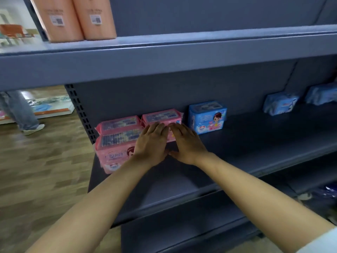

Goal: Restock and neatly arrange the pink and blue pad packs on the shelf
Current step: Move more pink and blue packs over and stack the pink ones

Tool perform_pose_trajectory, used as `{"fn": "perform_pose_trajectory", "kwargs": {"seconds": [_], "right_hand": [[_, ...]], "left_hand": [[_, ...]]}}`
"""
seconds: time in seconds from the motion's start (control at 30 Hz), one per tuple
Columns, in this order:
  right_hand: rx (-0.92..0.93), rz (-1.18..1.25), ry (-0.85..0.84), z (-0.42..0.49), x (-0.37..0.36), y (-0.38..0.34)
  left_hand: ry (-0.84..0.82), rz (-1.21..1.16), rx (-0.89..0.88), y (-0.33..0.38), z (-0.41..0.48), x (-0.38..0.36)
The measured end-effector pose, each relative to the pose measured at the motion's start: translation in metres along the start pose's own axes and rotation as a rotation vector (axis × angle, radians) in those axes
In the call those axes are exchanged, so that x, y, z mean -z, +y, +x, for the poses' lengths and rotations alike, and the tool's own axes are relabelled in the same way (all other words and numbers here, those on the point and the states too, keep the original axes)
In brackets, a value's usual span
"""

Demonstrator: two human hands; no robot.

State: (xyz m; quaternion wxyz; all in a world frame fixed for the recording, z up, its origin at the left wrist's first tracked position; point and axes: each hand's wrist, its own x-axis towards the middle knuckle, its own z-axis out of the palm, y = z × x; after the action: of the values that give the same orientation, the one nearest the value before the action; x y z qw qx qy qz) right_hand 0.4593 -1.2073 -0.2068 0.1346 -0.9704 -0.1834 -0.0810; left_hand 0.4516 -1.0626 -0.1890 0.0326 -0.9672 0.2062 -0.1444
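- While both hands are lying flat against it, the rear pink pack is sitting toward the back of the shelf, with the blue pack just beside it on the right.
- The left hand and the right hand are meeting side by side, fingers straight over the pack's front face. Neither is curling round anything, so they are pressing rather than gripping.
- The front pink pack is standing at the shelf's left front, partly hidden by the left wrist, and the second pink pack is sitting behind it.
- Two far blue packs are standing well apart to the right, near the back wall.
- Judging by the film wrapper, the rear pink pack is probably proving light, soft and squashy, and is likely sliding easily on the smooth metal.
- Flat palms low on the front face are looking like the safest push. For lifting, holding it across the two short ends is likely serving better than pinching the crimped seams.
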Motion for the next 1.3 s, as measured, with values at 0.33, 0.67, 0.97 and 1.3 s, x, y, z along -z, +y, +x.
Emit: {"fn": "perform_pose_trajectory", "kwargs": {"seconds": [0.33,0.67,0.97,1.3], "right_hand": [[-0.28,-0.057,-0.037,-0.051,0.03,0.126],[-0.455,-0.063,0.016,-0.112,0.083,0.267],[-0.524,-0.059,0.019,-0.172,0.112,0.368],[-0.585,-0.085,0.043,-0.193,0.132,0.453]], "left_hand": [[-0.038,-0.031,-0.187,0.123,0.072,-0.013],[-0.03,-0.05,-0.342,0.274,0.158,-0.017],[-0.043,-0.1,-0.427,0.391,0.205,-0.022],[-0.001,-0.12,-0.518,0.475,0.262,-0.035]]}}
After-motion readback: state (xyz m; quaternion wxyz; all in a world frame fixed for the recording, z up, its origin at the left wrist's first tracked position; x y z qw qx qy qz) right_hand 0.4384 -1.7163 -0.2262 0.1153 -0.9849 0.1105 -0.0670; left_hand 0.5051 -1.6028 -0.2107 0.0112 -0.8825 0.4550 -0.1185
